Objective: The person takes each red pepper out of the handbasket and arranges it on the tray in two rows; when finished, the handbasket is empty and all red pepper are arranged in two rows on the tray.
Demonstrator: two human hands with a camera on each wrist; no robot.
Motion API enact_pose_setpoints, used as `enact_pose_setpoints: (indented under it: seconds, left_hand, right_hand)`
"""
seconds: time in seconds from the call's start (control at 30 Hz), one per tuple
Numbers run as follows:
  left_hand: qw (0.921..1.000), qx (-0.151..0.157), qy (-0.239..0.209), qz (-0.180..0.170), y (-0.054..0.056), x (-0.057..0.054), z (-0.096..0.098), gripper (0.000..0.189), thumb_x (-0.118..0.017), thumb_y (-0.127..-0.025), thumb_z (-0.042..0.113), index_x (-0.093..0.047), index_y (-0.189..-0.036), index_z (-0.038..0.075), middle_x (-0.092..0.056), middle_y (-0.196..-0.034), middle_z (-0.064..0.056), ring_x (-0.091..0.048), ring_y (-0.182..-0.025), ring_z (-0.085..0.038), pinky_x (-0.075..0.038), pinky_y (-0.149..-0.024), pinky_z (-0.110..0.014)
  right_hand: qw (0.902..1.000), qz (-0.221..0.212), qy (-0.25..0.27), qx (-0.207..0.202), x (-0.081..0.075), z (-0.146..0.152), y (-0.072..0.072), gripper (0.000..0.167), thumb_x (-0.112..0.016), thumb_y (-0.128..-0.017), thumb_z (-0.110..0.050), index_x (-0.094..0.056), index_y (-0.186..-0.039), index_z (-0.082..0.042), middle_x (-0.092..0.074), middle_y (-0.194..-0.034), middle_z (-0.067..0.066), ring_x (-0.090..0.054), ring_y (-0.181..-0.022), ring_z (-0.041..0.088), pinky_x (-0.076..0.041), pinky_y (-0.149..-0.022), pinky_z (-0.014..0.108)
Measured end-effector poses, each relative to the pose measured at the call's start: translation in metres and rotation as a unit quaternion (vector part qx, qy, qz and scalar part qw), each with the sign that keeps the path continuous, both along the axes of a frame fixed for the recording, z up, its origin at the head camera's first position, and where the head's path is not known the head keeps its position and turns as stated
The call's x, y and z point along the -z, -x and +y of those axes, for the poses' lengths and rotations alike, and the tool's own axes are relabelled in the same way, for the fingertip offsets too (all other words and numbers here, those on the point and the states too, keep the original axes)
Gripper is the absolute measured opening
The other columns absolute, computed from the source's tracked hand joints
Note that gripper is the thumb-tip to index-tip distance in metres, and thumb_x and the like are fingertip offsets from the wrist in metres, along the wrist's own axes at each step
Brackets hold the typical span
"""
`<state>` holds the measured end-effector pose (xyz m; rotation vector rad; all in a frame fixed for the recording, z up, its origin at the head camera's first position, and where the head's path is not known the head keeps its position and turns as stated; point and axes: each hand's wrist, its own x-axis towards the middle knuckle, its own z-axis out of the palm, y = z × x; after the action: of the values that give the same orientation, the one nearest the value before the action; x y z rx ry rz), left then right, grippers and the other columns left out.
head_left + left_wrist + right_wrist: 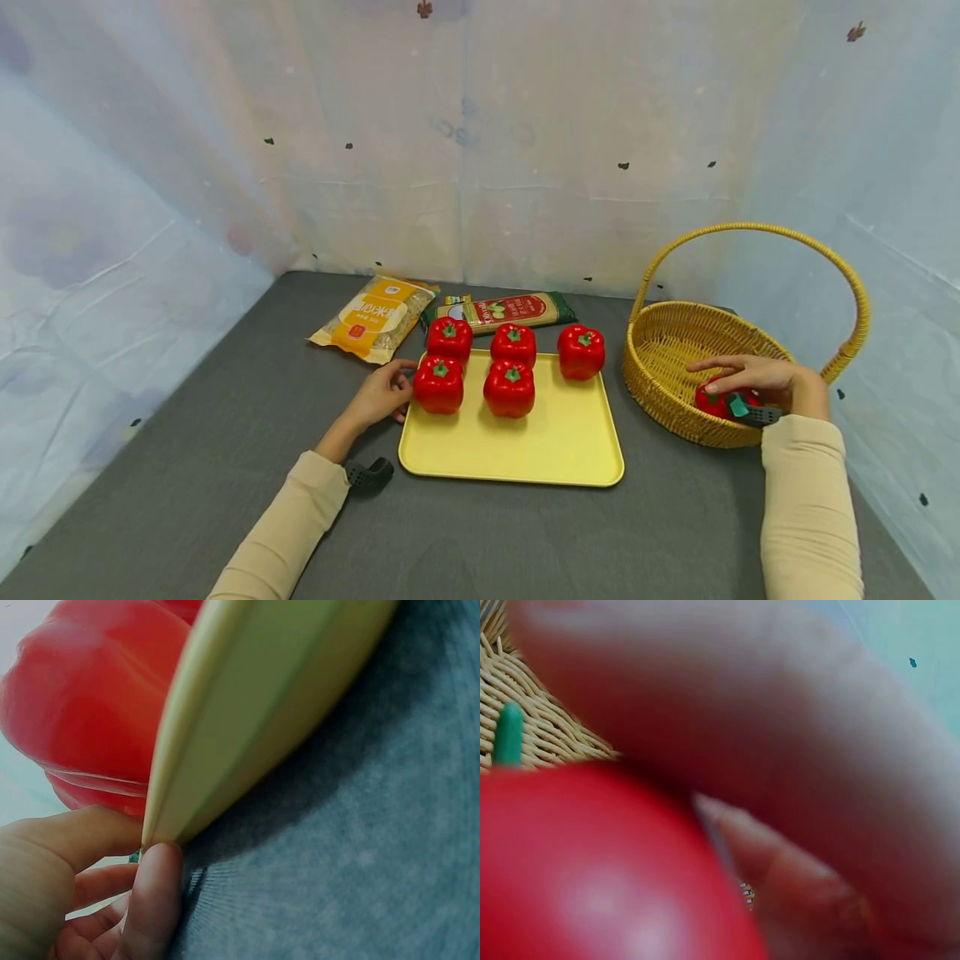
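Observation:
My left hand [381,394] is at the left edge of a yellow tray [517,458]; in the left wrist view its thumb and index finger pinch the tray's rim. Just inside that rim stands a red bell pepper [438,385], close to the fingertips. Several more bell peppers, among them one at the front middle [510,389], stand toward the tray's back. My right hand [757,375] is inside a wicker basket [675,417], over another red bell pepper [592,877]. Its fingers extend past that pepper, with a gap between thumb and index finger.
The basket's tall arched handle [757,227] rises above my right hand. Behind the tray lie a yellow-and-clear bag of grain [375,312] and a green-and-red packet [517,310]. A pale patterned curtain [525,167] hangs behind the dark grey table [525,542].

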<state>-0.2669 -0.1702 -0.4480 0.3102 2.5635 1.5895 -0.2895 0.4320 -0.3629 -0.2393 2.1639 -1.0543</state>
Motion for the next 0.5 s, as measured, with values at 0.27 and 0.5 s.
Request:
enact_pose_setpoints:
  seconds: [0.27, 0.5]
  left_hand:
    - [1.0, 0.0, -0.002, -0.001, 0.0, 0.0013, 0.0001, 0.044, -0.056, -0.087, 0.001, -0.046, -0.13, 0.0, -0.053, -0.078, -0.012, -0.057, -0.053, -0.019, -0.054, -0.048, -0.034]
    - [1.0, -0.003, 0.001, -0.004, 0.0006, 0.0013, 0.0002, 0.044, -0.057, -0.087, 0.002, -0.046, -0.13, 0.001, -0.054, -0.078, -0.012, -0.057, -0.053, -0.019, -0.054, -0.048, -0.034]
  right_hand:
    - [0.9996, -0.022, 0.003, 0.017, -0.0019, -0.001, -0.0031, 0.061, -0.054, -0.094, -0.023, -0.026, -0.147, -0.006, -0.029, -0.14, 0.026, -0.049, -0.112, 0.025, -0.046, -0.09, 0.039]
    - [0.9998, -0.003, -0.017, -0.006, -0.0007, -0.0018, -0.0031, 0.061, -0.052, -0.095, -0.027, -0.028, -0.145, -0.003, -0.019, -0.148, 0.028, -0.019, -0.134, 0.043, -0.031, -0.103, 0.054]
